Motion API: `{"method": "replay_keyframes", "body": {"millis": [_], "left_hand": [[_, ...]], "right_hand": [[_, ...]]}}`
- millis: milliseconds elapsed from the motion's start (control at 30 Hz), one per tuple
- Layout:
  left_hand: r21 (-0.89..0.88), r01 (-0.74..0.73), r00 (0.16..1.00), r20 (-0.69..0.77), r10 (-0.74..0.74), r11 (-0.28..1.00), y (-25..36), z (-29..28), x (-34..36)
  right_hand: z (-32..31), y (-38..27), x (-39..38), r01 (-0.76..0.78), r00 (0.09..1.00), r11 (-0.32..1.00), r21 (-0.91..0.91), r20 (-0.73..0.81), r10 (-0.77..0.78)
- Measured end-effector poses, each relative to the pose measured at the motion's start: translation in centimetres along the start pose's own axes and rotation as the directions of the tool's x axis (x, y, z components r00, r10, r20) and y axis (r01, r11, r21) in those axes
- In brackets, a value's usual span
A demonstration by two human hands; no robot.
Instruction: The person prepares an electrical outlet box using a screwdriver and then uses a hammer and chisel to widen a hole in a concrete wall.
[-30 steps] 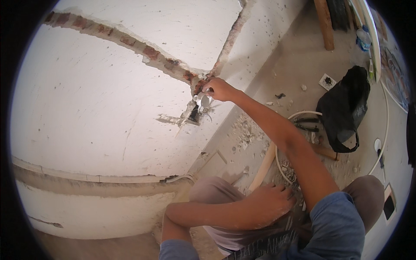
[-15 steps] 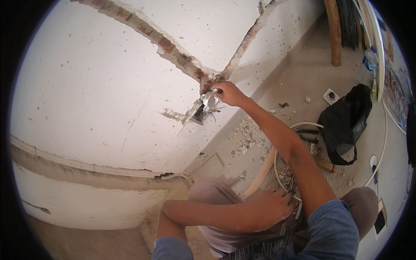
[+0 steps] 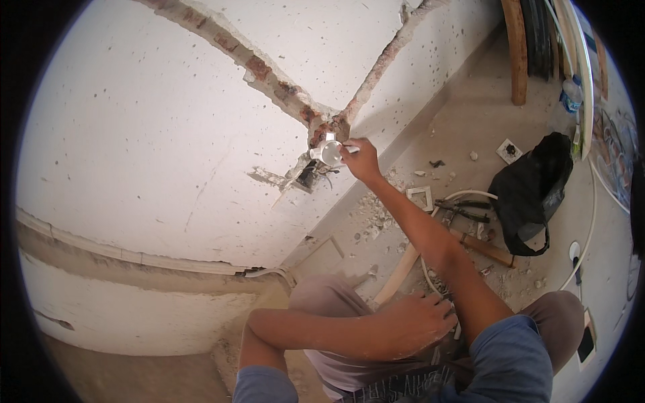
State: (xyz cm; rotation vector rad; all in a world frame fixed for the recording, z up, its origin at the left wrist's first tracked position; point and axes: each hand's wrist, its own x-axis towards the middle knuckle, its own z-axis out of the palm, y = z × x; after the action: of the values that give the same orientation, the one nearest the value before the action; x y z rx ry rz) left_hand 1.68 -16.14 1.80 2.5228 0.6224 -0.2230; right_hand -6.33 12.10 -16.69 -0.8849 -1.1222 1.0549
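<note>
turned more face-out since last frame: round white plastic junction box (image 3: 330,153), right side pinched by right hand (image 3: 361,161), beside brick-red wall groove (image 3: 259,68); seemingly unfixed. left hand (image 3: 418,326) grip: can't tell.

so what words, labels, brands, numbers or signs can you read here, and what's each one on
Dark cloth at the person's waist: pale lettering, creased and blurred, not clear enough to quote.
Plastic bottle: blue label, too small to read.
White round fitting in the right hand: no lettering visible.
</note>
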Motion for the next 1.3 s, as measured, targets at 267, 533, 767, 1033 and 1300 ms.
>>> {"method": "replay_keyframes", "body": {"millis": [267,533,767,1033,1300], "left_hand": [[-0.013,-0.007,0.999,-0.036,0.006,1.000,-0.1,0.1,-0.3],[0.050,-0.017,0.997,-0.068,0.021,0.999,0.4,0.1,-0.8],[0.058,-0.019,0.999,-0.047,0.022,0.998,0.5,-0.6,-1.0],[0.049,-0.023,0.999,-0.024,0.024,0.999,0.6,-0.6,-0.8],[0.034,-0.014,0.999,-0.030,0.015,0.999,0.8,-0.7,-0.6]], "right_hand": [[-0.2,1.4,-0.7,0.064,0.994,0.987,-0.145,-0.074,-0.076],[-0.6,-2.9,2.0,0.370,0.924,0.733,-0.570,0.148,-0.352],[-0.4,-4.0,2.2,0.387,0.922,0.650,-0.655,0.298,-0.248],[-1.0,-4.3,2.4,0.411,0.904,0.772,-0.485,0.328,-0.275],[-1.4,-3.2,2.8,0.425,0.862,0.861,-0.278,0.414,-0.292]]}}
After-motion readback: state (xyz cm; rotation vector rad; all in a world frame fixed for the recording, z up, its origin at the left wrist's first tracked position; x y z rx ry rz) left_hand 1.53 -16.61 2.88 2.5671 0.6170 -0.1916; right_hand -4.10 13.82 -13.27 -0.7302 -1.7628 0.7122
